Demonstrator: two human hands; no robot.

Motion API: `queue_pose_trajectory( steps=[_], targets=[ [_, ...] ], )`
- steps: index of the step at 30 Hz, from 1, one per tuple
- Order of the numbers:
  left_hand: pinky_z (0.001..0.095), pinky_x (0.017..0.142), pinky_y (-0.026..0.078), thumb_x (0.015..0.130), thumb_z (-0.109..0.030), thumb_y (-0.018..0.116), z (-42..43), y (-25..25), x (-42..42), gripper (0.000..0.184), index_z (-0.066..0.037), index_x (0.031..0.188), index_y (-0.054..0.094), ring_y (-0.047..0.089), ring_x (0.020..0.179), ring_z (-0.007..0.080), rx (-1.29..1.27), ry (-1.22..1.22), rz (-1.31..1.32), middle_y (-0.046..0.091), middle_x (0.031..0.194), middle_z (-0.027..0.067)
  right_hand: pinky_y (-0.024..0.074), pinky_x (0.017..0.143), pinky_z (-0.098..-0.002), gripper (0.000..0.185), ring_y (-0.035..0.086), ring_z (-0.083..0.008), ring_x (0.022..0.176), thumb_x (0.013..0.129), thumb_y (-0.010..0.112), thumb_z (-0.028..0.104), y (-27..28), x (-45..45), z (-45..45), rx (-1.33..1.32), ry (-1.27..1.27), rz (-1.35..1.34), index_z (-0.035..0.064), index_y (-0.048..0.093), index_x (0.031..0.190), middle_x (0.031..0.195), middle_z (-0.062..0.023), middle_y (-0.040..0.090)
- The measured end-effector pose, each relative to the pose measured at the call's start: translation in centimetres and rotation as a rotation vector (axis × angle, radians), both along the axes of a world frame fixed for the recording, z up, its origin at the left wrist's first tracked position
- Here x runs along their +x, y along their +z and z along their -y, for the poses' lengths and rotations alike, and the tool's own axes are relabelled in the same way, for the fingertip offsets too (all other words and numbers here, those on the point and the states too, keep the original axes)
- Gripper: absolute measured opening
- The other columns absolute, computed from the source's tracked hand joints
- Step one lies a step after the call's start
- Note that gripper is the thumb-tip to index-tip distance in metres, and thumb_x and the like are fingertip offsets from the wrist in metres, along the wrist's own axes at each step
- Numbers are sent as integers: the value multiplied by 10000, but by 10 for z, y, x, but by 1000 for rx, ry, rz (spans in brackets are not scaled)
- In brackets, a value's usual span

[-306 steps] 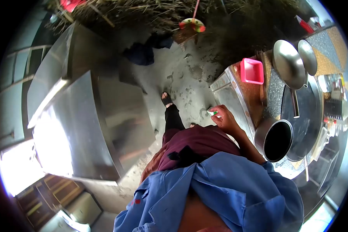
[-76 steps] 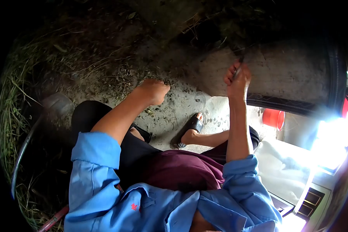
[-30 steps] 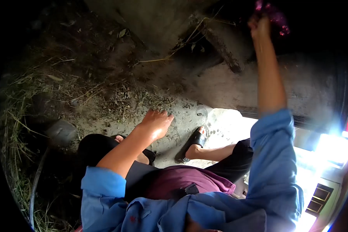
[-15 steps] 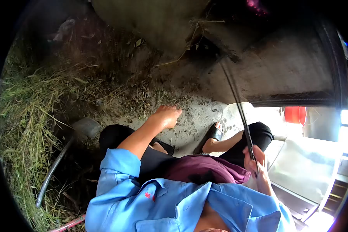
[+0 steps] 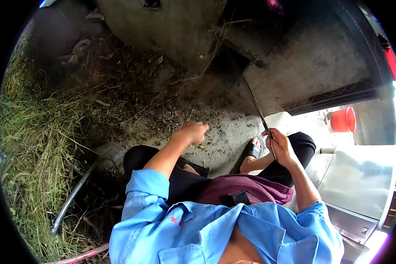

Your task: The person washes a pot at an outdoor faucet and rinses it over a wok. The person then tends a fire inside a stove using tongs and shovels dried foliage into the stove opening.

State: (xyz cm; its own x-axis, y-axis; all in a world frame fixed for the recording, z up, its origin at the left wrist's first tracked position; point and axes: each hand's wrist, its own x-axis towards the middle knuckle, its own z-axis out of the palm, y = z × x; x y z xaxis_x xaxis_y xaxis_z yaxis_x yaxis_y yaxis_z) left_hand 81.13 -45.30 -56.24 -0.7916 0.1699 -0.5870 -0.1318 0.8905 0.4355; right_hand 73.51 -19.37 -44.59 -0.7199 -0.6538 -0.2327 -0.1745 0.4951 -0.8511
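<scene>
Head view: one dark rod-like tool (image 5: 256, 101), held in the right hand (image 5: 282, 148). Stage of work, judged from how things lie: tool taken up, done; far end brought towards the dark recess (image 5: 223, 67) of the grey masonry block (image 5: 314, 61), apparently done; any work at that end, unconfirmed, the tip being lost in shadow; tool not yet laid down. A small pinkish-red glow (image 5: 273, 3) shows in the blackness at the top edge, apart from the visible length of the tool. Condition of the tool: long, slim, straight, seemingly metal, dull black with a faint sheen; tilted, near end in front of the right knee, far end leaning away to the left; whether of one shaft or two arms, not certain. Right hand: fingers wrapped about the near end. Left hand (image 5: 192, 133): fingers curled, back uppermost, above the littered floor; palm hidden, so whether it holds anything cannot be told. Also present: heap of dry grass (image 5: 37, 149), far left; flat-headed implement (image 5: 111, 152) beside the left knee; red bucket (image 5: 343, 120), right of the block's tiled edge.
</scene>
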Motion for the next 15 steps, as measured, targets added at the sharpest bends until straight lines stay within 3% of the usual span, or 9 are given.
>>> queue_pose_trajectory(
  steps=[5,7,10,12,15],
  targets=[
    [425,859,360,736,-165,479,-2,-5,0,404,-137,1134,415,422,1057,299,-24,5,-3,443,1130,125,268,373,-168,220,358,-33,418,831,431,170,8,9,12,-335,-204,378,14,440,986,558,38,384],
    [419,840,375,729,-159,488,-2,-6,1,371,-99,1093,441,456,1017,297,-25,-8,-65,475,1085,129,239,352,-158,295,323,-20,404,827,474,267,1,-17,27,-510,-227,386,18,437,980,548,49,373],
    [407,819,394,719,-154,500,-5,-3,-1,337,-61,1041,473,496,969,294,-31,-17,-127,511,1039,127,210,348,-169,255,297,-27,398,794,514,224,9,-71,66,-690,-267,439,30,472,954,549,59,340],
    [421,839,379,736,-155,477,-5,2,-3,393,-139,1124,416,440,1036,294,-26,-4,-33,451,1117,114,208,360,-177,251,289,-33,409,792,507,213,18,-105,97,-840,-214,568,23,471,953,551,42,342],
    [419,841,377,745,-154,470,-4,-2,-3,381,-127,1120,413,444,1031,296,-22,6,-30,452,1112,120,218,363,-188,238,291,-42,409,806,479,202,14,-170,141,-1049,-113,660,15,470,953,555,25,363]
  ],
)
